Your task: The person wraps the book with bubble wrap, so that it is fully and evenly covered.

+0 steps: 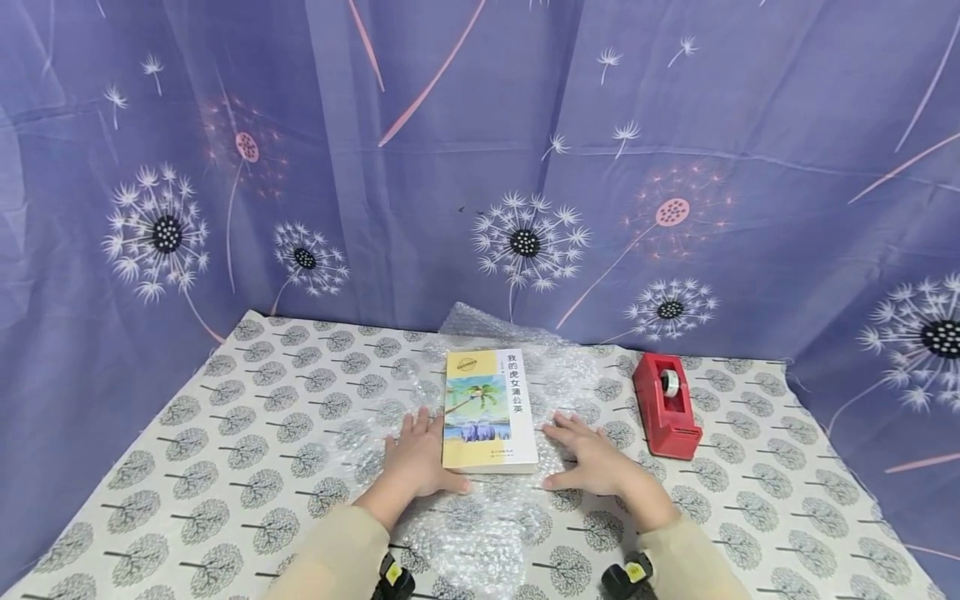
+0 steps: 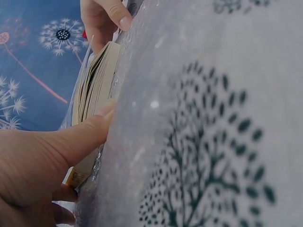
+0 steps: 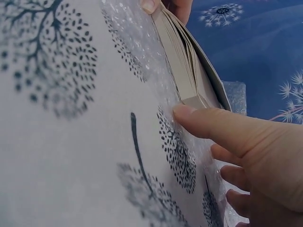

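Book (image 1: 487, 412), one, illustrated cover up — flat on bubble wrap (image 1: 468, 546), mid-scene. Left hand (image 1: 418, 458): at the book's left side, thumb by its near edge; grip spread, fingers about straight, nothing grasped; contact with the book unclear. Right hand (image 1: 600, 463): just right of the book, fingertips over the wrap; grip likewise spread, nothing grasped. Tape dispenser (image 1: 669, 427), red: farther right, on tree-print cloth (image 1: 757, 533). Dandelion-print curtain (image 1: 420, 192): far side.

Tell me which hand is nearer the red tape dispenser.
The right hand: it and the red tape dispenser are on one side of the book, the left hand on the other.
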Available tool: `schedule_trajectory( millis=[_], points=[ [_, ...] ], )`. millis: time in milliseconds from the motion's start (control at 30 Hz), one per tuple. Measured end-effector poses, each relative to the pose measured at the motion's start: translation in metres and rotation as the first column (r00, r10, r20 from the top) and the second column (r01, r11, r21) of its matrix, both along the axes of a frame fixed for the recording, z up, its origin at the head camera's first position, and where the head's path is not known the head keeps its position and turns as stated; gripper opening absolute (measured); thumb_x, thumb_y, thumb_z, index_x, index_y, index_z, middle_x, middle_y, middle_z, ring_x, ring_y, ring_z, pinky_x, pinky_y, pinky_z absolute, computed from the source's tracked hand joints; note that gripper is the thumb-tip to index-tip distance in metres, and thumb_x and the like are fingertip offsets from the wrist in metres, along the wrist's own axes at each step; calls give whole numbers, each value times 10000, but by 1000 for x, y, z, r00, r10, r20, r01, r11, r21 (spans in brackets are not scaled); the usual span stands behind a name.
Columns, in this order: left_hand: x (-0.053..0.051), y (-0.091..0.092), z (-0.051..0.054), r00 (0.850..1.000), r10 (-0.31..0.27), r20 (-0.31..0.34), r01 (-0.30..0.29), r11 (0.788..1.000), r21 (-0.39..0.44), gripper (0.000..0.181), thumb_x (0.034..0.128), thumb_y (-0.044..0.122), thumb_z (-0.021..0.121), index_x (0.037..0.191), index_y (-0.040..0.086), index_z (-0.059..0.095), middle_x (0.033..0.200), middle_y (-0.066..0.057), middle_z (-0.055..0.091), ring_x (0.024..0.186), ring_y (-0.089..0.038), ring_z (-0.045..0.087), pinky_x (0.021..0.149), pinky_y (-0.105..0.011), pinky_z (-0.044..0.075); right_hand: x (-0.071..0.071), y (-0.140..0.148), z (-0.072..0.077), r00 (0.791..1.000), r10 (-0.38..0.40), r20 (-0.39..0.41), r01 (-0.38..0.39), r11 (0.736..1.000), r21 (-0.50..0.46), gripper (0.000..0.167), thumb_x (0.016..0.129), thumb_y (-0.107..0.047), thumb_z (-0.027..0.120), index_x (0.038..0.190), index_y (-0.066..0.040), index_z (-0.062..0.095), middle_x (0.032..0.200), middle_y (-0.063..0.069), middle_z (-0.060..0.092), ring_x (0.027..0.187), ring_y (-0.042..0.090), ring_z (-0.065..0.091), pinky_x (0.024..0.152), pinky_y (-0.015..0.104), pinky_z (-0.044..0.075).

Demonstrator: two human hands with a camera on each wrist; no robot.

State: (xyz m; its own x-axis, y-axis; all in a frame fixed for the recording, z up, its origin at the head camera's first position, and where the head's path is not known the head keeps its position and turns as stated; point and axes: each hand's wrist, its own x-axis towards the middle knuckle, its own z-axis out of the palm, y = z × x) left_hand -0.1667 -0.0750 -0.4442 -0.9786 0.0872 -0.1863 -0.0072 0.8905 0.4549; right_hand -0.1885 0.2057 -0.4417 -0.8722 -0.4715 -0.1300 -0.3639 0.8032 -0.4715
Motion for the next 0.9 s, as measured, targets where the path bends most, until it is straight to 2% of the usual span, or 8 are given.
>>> schedule_trajectory(
  millis=[133,267,400,467,533,667,800,900],
  points=[
    [0,4,-1,1000,-1,-9,1,1000,-8,1210,518,512,866,1486,82,282,1556,-227,168,1423,-463,130,1093,-703,129,3,0,1,1000,-19,-8,19,1000,3,882,720,-444,767,1438,-91,396,1542,178,260,1409,457,193,1077,727,82],
    [-1,7,0,1000,-7,-17,7,1000,-5,1203,514,505,868,1478,71,292,1550,-238,178,1418,-472,135,1087,-710,133,9,-3,1,1000,-3,-15,3,999,-42,870,760,-317,758,1488,-179,303,1528,174,290,1396,439,251,1102,689,120],
    [-1,9,0,1000,-10,-10,10,1000,-7,1202,523,514,864,1480,71,286,1550,-237,180,1421,-469,131,1087,-710,139,14,-6,2,997,58,-41,-61,995,-77,795,795,-165,705,1485,-225,314,1551,182,226,1353,452,330,1051,629,335],
    [-2,10,0,1000,-6,-7,6,1000,-5,1226,520,515,866,1492,82,257,1552,-233,177,1422,-464,133,1089,-706,140,16,-8,1,995,77,-55,-81,994,-68,746,799,-140,676,1468,-218,355,1569,161,186,1343,449,350,1002,575,424],
    [-2,10,0,1000,-4,-9,3,1000,-7,1258,513,521,867,1512,126,212,1555,-229,174,1422,-462,139,1091,-703,144,18,-9,1,995,79,-56,-82,995,-51,735,779,-153,667,1455,-205,383,1581,133,168,1351,432,349,976,541,458],
    [-2,10,-1,1000,-19,-17,19,1000,-20,1233,521,531,859,1518,247,193,1554,-232,172,1415,-471,155,1083,-708,161,19,-10,2,996,78,-34,-79,996,-31,802,720,-210,706,1454,-187,383,1573,107,212,1394,425,271,1060,606,344],
    [-2,8,-1,998,-62,-33,61,997,-39,1078,557,552,833,1471,314,313,1549,-248,172,1401,-498,169,1058,-728,184,18,-10,4,995,95,6,-95,995,-15,912,649,-236,751,1468,-181,354,1540,137,288,1397,473,217,1068,683,234],
    [-1,5,-1,993,-103,-54,101,994,-45,988,581,570,812,1435,321,384,1553,-236,171,1384,-524,183,1031,-749,203,18,-8,6,993,107,59,-107,994,-8,999,599,-230,773,1486,-189,314,1548,139,266,1414,468,168,1070,695,207]
  ],
)
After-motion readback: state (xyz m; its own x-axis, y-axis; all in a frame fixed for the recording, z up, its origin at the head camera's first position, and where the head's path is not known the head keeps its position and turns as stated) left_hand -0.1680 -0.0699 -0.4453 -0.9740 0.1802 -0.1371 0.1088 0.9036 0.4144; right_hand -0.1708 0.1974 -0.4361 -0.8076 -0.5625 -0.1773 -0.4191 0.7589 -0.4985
